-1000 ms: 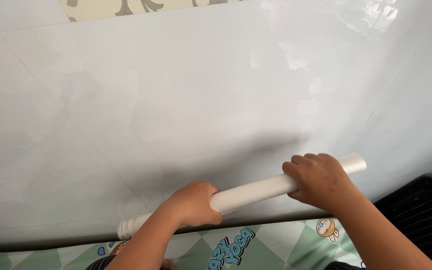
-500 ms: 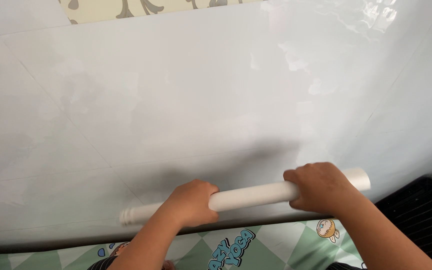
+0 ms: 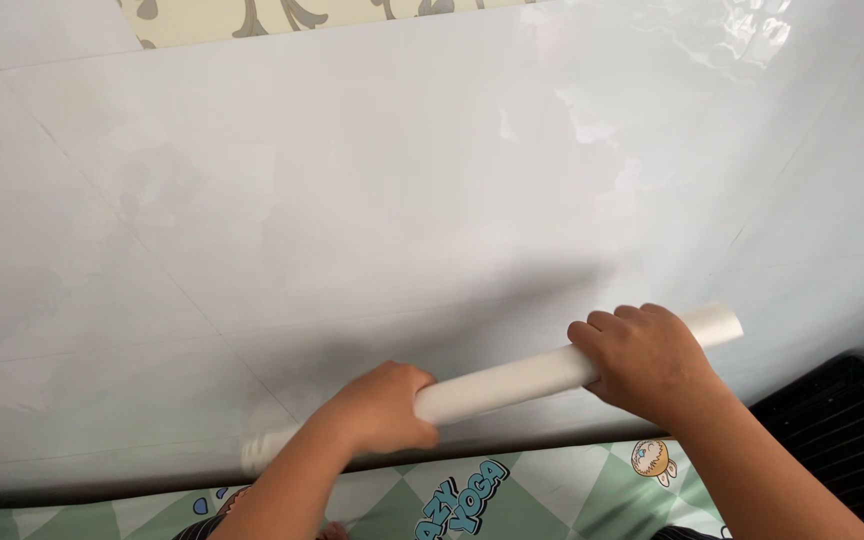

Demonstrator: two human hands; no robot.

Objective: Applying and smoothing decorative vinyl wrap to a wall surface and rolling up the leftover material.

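Where the wide white sheet meets the patterned green mat at its near edge, a rolled white tube is gripped by the left hand and right hand, fingers closed around it. Open sheet lies beyond; a black crate is seen at right.

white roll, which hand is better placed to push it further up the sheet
Neither clearly. The left hand and right hand both rest on the white roll, spaced along it. The right sits nearer its end, the left nearer the middle, slightly better centred.
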